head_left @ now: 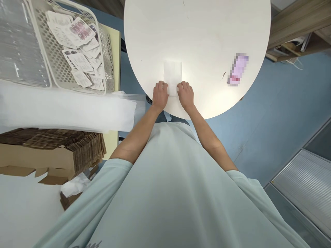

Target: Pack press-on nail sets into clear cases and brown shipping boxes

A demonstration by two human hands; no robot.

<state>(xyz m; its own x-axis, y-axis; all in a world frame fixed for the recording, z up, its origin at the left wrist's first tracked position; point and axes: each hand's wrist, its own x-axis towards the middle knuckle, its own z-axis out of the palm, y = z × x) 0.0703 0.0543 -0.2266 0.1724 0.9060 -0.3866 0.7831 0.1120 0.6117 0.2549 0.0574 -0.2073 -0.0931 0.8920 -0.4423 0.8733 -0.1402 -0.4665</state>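
A white folded sheet (pixel 172 74) lies flat on the round white table (pixel 201 38), near its front edge. Whether it is paper or thin foam I cannot tell. My left hand (pixel 160 95) has its fingers curled at the sheet's left edge. On the opposite edge, my right hand (pixel 185 95) is closed in the same way, fingertips pressed to the sheet. Both thumbs are mostly hidden.
A pixelated pinkish phone-shaped object (pixel 238 69) rests at the table's right. To the left stand a perforated basket (pixel 110 62) of printed cards, a stack of white sheets (pixel 67 106) and folded cardboard boxes (pixel 51 158). A wooden shelf (pixel 297 24) is at upper right.
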